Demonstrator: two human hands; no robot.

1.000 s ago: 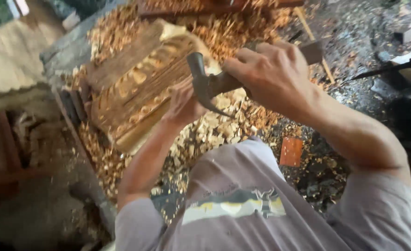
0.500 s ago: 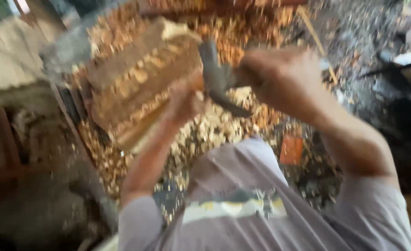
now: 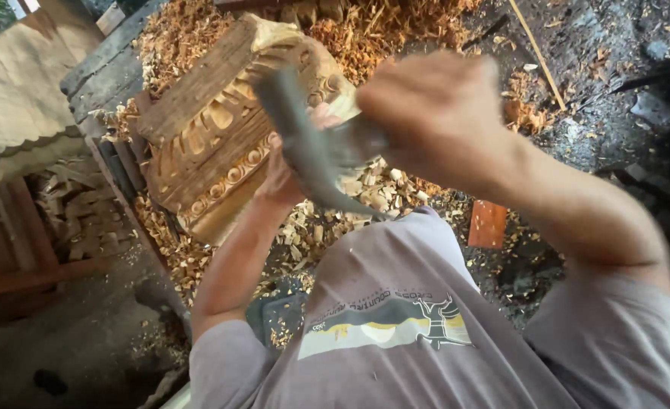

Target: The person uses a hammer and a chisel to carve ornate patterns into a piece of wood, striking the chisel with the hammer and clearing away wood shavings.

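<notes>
- Right hand (image 3: 437,113), upper centre, fist wrapped round a blurred grey metal hammer (image 3: 305,148).
- Left hand (image 3: 293,163), fingers hidden, grip unclear, touches the pale carved wooden block (image 3: 214,136) at upper left.
- Rust-red flat rectangular tile (image 3: 488,224) lies right of centre.

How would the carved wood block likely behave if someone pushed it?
The carved block looks thick and solid, so probably heavy and rigid. Its flat faces suggest sliding, not rolling. Loose shavings around it might let it skid; fine carved edges could chip.
</notes>
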